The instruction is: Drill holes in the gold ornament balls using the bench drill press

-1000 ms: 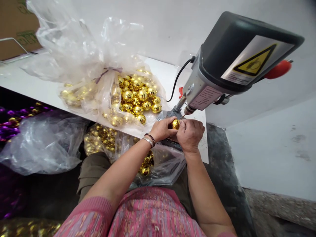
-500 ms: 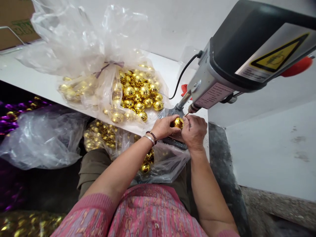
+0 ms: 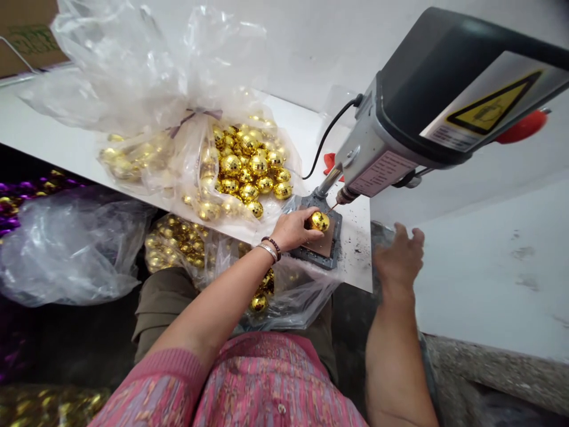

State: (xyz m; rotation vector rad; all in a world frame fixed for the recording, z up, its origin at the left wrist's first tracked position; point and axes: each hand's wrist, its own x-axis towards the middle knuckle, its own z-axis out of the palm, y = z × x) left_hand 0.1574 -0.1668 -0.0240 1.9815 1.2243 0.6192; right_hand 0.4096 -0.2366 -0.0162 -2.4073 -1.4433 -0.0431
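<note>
My left hand [image 3: 294, 230], with bracelets at the wrist, grips a shiny gold ball [image 3: 319, 221] between thumb and fingers. The ball is over the base plate [image 3: 328, 237] of a drill press [image 3: 377, 136], just below and left of its thin bit. Off to the right, past the table edge, my right hand [image 3: 400, 255] is raised, its fingers apart and slightly blurred, with nothing visible in it. Many gold mirrored balls [image 3: 249, 166] spill from a clear plastic bag [image 3: 178, 160] on the white table.
Dark shavings lie beside the base on the table [image 3: 362, 261]. A black cable [image 3: 326, 133] curves behind the press. Below the table edge is a bag of gold balls [image 3: 175, 243], with an open plastic bag [image 3: 297, 302] over my lap. A cardboard box [image 3: 31, 35] stands back left.
My right hand has moved away from the ball to the right, and its fingers have opened. My left hand still holds the ball near the bit. The view has shifted slightly.
</note>
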